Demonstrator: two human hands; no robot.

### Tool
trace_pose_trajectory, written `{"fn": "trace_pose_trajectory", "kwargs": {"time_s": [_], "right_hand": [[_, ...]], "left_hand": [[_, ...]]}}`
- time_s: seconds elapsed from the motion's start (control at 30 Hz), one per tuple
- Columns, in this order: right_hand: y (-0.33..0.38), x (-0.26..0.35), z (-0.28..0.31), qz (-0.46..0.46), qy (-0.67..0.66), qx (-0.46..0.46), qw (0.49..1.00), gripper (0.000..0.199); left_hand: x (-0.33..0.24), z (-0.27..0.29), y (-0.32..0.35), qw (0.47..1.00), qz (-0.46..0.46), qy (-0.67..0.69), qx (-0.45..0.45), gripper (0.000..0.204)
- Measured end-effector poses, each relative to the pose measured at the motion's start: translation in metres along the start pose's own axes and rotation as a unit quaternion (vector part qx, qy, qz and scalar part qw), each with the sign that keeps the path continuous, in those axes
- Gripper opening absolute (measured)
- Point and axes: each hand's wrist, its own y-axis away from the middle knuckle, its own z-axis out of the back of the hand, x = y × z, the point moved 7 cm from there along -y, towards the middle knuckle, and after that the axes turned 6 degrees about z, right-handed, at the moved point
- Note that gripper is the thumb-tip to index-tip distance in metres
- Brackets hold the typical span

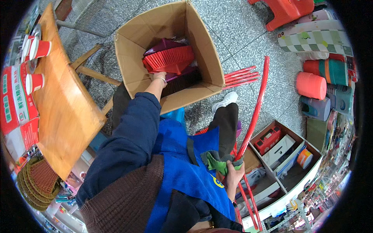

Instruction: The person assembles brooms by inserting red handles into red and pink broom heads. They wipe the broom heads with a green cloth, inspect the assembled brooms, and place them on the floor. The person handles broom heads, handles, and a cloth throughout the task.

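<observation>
My left hand (158, 77) reaches into a tall open cardboard box (206, 50), its fingers closed on the edge of a red broom head (171, 59) with stiff bristles. Purple broom heads (160, 46) lie around and under it, partly covered. At my right side, my right hand (235, 175) grips a green and grey cloth (217, 162) against a long red broom handle (258, 106). More thin red poles slant down past that hand; whether it holds them too is unclear.
Several red poles (241, 77) lie on the speckled floor right of the box. A wooden table (70, 116) with paper cups (40, 49) stands at left. On the right are a divided crate (289, 194), stacked pink tubs (311, 85) and a red stool (285, 11).
</observation>
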Motion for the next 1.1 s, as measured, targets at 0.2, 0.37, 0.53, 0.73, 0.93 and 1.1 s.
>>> {"fn": "trace_pose_trajectory", "kwargs": {"time_s": [0.2,0.37,0.53,0.73,0.93,1.1], "right_hand": [[-0.019,-0.015,0.006,-0.076,-0.02,-0.008,0.997,0.031],[-0.035,-0.009,0.003,-0.067,0.015,-0.006,0.998,0.031],[-0.037,-0.001,-0.009,-0.074,-0.009,0.004,0.997,0.031],[-0.028,-0.003,-0.013,-0.068,-0.022,0.004,0.997,0.031],[-0.021,-0.006,-0.023,-0.041,-0.062,0.015,0.997,0.032],[0.002,-0.011,-0.018,-0.01,-0.089,-0.001,0.996,0.035]], "left_hand": [[-0.011,0.034,-0.113,0.981,-0.052,0.002,-0.186,0.058],[-0.042,0.031,-0.104,0.992,-0.064,0.083,-0.066,0.065],[-0.05,0.028,-0.082,0.997,-0.035,0.014,-0.065,0.052],[-0.077,0.015,-0.034,0.872,-0.211,-0.424,-0.123,0.045],[-0.04,-0.03,0.048,0.809,-0.3,-0.504,-0.042,0.04],[-0.058,-0.063,0.065,0.786,-0.361,-0.499,-0.05,0.039]]}}
